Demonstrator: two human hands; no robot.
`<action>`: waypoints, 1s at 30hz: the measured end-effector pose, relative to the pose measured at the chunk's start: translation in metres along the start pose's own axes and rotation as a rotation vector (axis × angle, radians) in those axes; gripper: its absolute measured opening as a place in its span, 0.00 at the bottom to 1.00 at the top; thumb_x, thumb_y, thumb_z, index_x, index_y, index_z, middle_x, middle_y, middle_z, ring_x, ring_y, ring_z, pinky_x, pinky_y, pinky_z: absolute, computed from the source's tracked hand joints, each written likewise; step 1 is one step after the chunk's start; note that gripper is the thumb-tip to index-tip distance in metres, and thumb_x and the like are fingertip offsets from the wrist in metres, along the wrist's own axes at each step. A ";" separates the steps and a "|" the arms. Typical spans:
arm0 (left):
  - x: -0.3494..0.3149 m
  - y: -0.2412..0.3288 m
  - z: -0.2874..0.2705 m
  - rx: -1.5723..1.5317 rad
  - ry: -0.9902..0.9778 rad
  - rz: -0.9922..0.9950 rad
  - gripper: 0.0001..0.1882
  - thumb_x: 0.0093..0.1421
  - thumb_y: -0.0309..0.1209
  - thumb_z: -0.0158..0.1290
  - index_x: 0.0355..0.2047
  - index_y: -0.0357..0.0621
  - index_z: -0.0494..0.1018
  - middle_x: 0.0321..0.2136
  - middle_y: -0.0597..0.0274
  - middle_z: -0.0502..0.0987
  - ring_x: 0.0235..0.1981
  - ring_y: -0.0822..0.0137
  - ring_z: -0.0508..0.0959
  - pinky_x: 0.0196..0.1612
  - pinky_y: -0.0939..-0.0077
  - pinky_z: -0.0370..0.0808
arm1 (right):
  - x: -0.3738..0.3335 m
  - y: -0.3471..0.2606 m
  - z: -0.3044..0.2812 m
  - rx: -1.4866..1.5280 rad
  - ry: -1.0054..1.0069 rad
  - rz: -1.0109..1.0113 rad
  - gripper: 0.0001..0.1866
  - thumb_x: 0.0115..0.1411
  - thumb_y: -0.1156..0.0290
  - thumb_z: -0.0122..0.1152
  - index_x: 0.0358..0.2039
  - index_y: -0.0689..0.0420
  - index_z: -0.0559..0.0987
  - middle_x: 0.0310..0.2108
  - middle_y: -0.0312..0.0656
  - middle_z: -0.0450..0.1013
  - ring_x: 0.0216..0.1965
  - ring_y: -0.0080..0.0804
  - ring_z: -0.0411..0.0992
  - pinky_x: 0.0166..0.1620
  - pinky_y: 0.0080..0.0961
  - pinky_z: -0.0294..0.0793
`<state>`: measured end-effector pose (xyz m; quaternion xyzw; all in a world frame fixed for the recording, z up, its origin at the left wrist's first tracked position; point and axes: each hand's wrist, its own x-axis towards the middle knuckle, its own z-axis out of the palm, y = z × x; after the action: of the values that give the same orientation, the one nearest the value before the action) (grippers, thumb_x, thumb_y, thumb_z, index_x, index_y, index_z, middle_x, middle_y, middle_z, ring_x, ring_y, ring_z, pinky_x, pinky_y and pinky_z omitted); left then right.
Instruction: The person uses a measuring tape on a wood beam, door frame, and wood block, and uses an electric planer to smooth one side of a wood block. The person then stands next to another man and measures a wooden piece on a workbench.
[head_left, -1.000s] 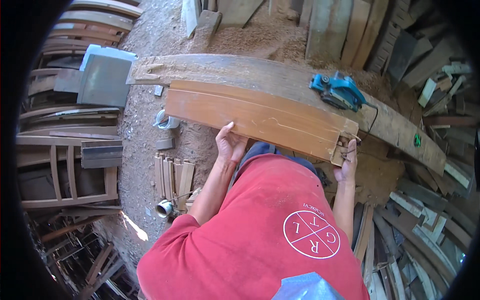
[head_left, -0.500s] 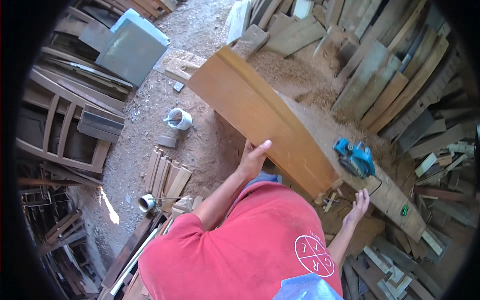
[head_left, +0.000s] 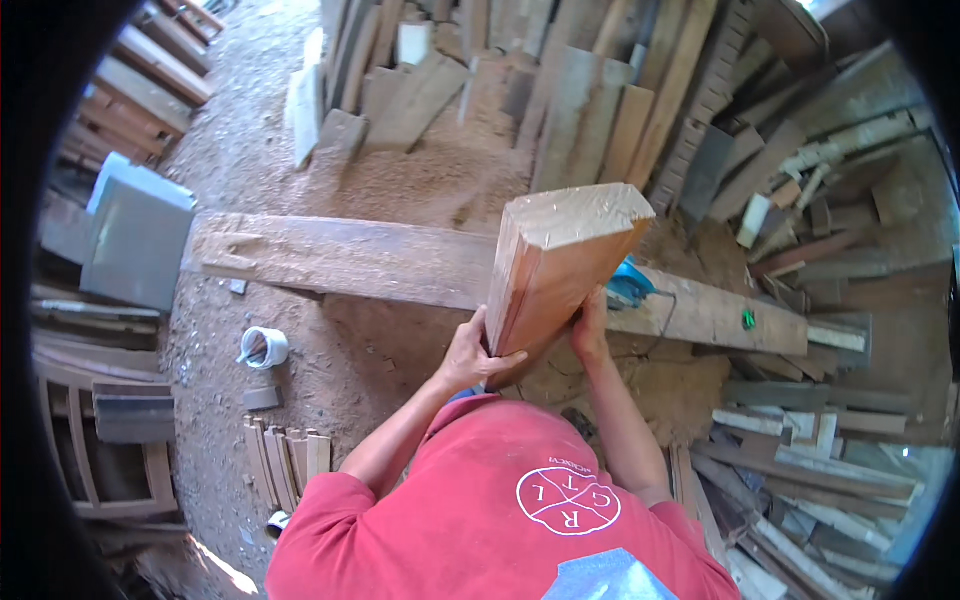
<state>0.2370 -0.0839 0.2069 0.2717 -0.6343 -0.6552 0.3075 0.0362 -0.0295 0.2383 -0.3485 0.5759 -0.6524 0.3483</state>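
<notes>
A thick orange-brown wooden board is tilted up in front of my chest, its pale, rough end grain facing up. My left hand is closed on its left edge near the lower end, thumb across the face. On the opposite edge my right hand grips it, with most of the fingers hidden behind the wood. Just past the board, a blue power tool with a dark cord rests on a long plank bench and is partly covered by the board.
Sawdust covers the bench and the ground. A white bucket, a grey block and several short wooden strips are on the left. Leaning boards crowd the far side, and scrap wood is piled at right. A small green object lies on the bench.
The board has swung from lying lengthwise across my front to standing end-up. My right hand, free and open before, has taken hold of it. The view has turned to the right.
</notes>
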 end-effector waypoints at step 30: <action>0.035 -0.019 0.261 -0.323 -0.869 -0.563 0.26 0.60 0.25 0.58 0.58 0.44 0.65 0.55 0.58 0.70 0.57 0.60 0.70 0.60 0.58 0.70 | -0.441 -0.014 -0.130 -0.776 2.029 0.382 0.30 0.62 0.55 0.61 0.55 0.65 0.69 0.49 0.52 0.70 0.52 0.44 0.68 0.57 0.38 0.64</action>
<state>0.0177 0.0638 0.2012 0.0842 -0.4971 -0.8533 -0.1328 0.1511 0.4151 0.2168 0.3580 0.8046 -0.3457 -0.3242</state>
